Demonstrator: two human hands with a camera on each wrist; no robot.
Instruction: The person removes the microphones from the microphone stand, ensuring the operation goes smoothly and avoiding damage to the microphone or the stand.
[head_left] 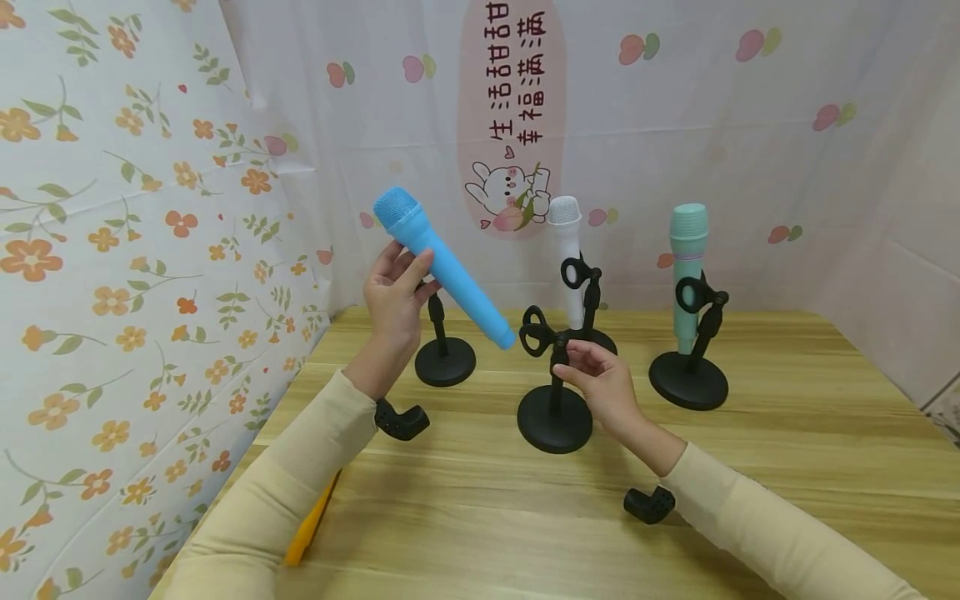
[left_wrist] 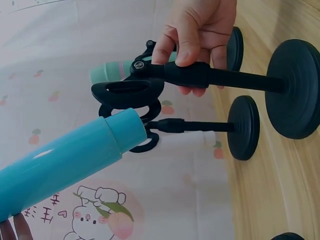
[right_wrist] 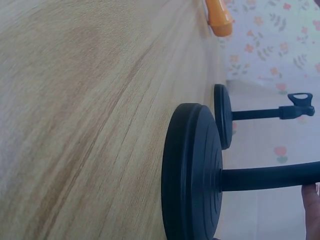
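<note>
My left hand point(head_left: 397, 296) grips a blue microphone point(head_left: 461, 279) around its upper body. It is held in the air at a slant, head up to the left. Its lower end points at the black clip point(head_left: 536, 333) of the front microphone stand point(head_left: 555, 421), apart from it in the head view. In the left wrist view the end of the blue microphone point(left_wrist: 65, 160) overlaps the clip; contact is unclear. My right hand point(head_left: 603, 387) pinches that stand's stem just below the clip, thumb in front. The stand's round base point(right_wrist: 192, 175) rests on the table.
Behind stand a white microphone point(head_left: 566, 258) and a mint-green one point(head_left: 686, 283), each in a black stand. Another black stand point(head_left: 444, 360) is partly hidden behind my left hand. An orange object point(head_left: 311, 525) lies at the table's left edge, partly covered by my sleeve.
</note>
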